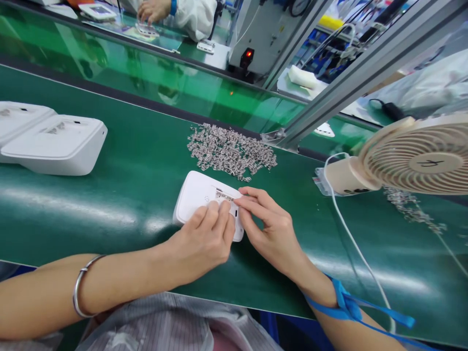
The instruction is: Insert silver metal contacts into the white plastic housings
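A white plastic housing [193, 197] lies on the green table in front of me, its slotted recess showing small metal pieces [224, 195]. Over the near side of that recess, my left hand [208, 239] is closed, with bent fingertips pressed down into it. My right hand [274, 226] is at the housing's right end, thumb and fingers drawn together at the recess edge. Whatever either set of fingertips grips is too small or hidden. Just beyond the housing is a heap of small silvery metal spring-like parts [228, 151].
More white housings [54, 141] stand at the left. A beige fan [413, 156] with a white cable [347, 234] is at the right, near more metal parts [413, 204]. A green transparent barrier [146, 78] and metal post [329, 87] border the back; a co-worker's hand [153, 10] shows beyond.
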The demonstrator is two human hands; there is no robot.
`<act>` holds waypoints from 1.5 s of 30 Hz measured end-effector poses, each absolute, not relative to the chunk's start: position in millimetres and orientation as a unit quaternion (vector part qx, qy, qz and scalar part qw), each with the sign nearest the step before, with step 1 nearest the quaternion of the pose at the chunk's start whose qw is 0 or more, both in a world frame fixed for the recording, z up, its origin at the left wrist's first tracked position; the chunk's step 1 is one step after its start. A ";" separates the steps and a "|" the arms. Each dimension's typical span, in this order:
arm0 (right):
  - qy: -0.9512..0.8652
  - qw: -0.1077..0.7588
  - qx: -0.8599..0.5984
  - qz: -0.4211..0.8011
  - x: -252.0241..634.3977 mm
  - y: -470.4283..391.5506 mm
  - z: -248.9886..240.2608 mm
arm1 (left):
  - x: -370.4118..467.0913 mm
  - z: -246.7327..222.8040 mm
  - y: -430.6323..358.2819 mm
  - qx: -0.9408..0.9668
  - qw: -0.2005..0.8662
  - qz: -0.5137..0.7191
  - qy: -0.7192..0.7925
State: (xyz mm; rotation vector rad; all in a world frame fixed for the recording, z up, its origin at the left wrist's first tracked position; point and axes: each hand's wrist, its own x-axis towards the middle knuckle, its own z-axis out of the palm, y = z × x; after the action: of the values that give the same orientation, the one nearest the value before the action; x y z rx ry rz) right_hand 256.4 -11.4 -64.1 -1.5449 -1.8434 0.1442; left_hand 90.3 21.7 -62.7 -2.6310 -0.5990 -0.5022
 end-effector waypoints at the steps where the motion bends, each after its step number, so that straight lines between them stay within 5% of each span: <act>1: -0.720 0.349 -0.598 0.049 256.6 -11.9 -63.9 | 90.5 -62.6 21.7 -0.939 0.197 -0.180 -0.215; 7: -0.760 0.292 -0.579 0.035 261.1 -8.4 -59.8 | 89.7 -62.5 20.4 -0.938 0.205 -0.177 -0.215; 14: -0.643 0.430 -0.626 0.102 257.9 9.2 -71.1 | 89.5 -63.5 20.5 -0.935 0.219 -0.175 -0.217; 26: -0.597 0.453 -0.656 0.093 255.0 9.6 -85.3 | 83.9 -58.4 46.2 -0.874 0.301 -0.112 -0.364; 33: -0.657 0.437 -0.612 0.056 255.0 6.8 -84.6 | 61.5 -34.5 93.1 -0.817 0.122 0.001 -0.563; 45: -0.721 0.321 -0.609 -0.080 265.1 -10.3 -79.3 | 31.7 -29.5 133.5 -0.768 0.118 -0.050 -0.627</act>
State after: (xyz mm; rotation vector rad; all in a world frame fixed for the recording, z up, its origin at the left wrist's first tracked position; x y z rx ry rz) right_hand 265.1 -10.3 -79.3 -1.5994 -1.8930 -0.2110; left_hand 31.7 133.5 -29.5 -2.2481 -1.8353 -0.1462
